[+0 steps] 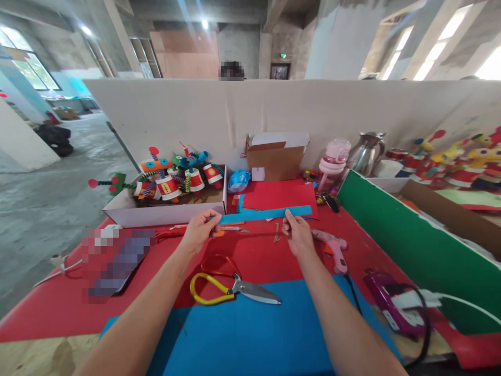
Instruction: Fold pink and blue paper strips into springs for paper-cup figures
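Note:
A long blue paper strip (pixel 263 214) is stretched level above the red table cover (pixel 258 250). My left hand (pixel 200 230) pinches its left end and my right hand (pixel 298 233) grips it near the right end. Below the hands lie scissors (pixel 235 288) with a red and a yellow handle loop, blades pointing right, resting partly on a large blue sheet (pixel 250 329).
A white box (pixel 164 211) of paper-cup craft figures stands at back left. A cardboard box (pixel 275 159), red paper (pixel 279 196), a pink bottle (pixel 332 162) and a steel kettle (pixel 366 151) sit behind. A pink glue gun (pixel 332 250) and a purple glue gun (pixel 391 305) lie right, beside a green-sided box (pixel 407 245).

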A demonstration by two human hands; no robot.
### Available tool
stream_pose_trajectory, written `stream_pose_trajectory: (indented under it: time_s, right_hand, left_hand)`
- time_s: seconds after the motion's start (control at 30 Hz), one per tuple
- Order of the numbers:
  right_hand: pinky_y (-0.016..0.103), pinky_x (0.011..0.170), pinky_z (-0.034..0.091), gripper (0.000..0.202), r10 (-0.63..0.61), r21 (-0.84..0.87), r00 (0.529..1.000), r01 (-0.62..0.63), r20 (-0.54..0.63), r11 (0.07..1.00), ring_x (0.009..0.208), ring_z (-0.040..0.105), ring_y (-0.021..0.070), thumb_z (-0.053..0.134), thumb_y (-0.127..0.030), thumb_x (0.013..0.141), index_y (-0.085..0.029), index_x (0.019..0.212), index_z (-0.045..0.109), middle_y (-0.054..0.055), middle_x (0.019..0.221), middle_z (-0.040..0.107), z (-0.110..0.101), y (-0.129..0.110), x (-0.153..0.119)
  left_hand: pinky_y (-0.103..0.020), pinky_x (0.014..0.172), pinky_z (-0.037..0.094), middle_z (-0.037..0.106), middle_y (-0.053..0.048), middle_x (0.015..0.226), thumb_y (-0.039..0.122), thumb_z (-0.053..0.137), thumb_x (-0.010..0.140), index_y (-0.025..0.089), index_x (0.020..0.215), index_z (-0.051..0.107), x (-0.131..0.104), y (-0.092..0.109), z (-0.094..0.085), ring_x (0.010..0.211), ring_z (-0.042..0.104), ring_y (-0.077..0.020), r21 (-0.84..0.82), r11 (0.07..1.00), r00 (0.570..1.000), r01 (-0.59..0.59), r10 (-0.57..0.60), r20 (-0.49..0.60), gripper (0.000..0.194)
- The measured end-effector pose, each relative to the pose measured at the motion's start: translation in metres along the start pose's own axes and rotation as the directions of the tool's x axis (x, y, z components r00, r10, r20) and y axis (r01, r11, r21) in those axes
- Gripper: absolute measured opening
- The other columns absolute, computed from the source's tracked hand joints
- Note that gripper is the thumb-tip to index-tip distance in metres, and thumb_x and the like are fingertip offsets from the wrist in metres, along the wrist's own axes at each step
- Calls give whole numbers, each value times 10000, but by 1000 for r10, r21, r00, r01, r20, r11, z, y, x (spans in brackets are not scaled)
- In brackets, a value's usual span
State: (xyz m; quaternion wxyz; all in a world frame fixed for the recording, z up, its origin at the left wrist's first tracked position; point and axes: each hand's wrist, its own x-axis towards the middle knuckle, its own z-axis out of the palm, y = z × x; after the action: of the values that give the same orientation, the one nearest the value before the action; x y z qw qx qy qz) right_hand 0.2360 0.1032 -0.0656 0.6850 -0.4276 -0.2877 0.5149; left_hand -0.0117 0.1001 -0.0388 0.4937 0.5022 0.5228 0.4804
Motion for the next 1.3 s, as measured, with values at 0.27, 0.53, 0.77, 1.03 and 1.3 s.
stream_pose_trajectory:
  time_s: [0.27,0.53,0.77,1.03,1.3]
  right_hand:
    - [310,734,570,214,-18,237,1000,12,21,971,836,688,168,696,-327,734,-217,810,530,43,864,717,-6,-3,8]
    - [259,565,511,163,-23,-272,994,52,106,961,589,631,132,599,-348,756,-187,775,616,22,712,688,-16,-1,10]
    - [373,948,416,383,87,-783,783,596,616,176,1035,582,229,644,-50,647,-183,1004,674,110,1085,658,-27,-12,2]
    - [291,777,458,168,146,-780,767,608,625,148,847,585,167,667,-118,757,-148,920,639,85,955,605,-19,-6,-5]
    - [300,838,417,179,131,-737,726,673,675,65,933,556,185,581,-17,770,-161,864,633,81,950,618,-23,-18,-6]
  left_hand:
    - [-293,644,524,681,-76,898,295,603,747,171,1123,476,-4,-10,28,722,676,-159,-314,945,991,94,-58,124,416]
    - [-337,794,516,719,-56,905,231,507,778,193,920,639,-7,-6,17,830,675,-206,579,749,942,-322,191,276,197]
    - [-372,1007,390,559,-122,1303,18,489,666,179,1216,551,-7,0,38,1198,514,-243,741,266,778,-617,59,626,577]
    - [-339,745,483,634,-168,1005,41,332,842,117,992,616,1,-1,61,869,640,-247,848,50,849,-528,1,528,330]
    - [-347,746,478,639,-173,991,-4,388,773,116,900,639,-5,5,58,876,643,-265,830,37,828,-557,-48,558,306]
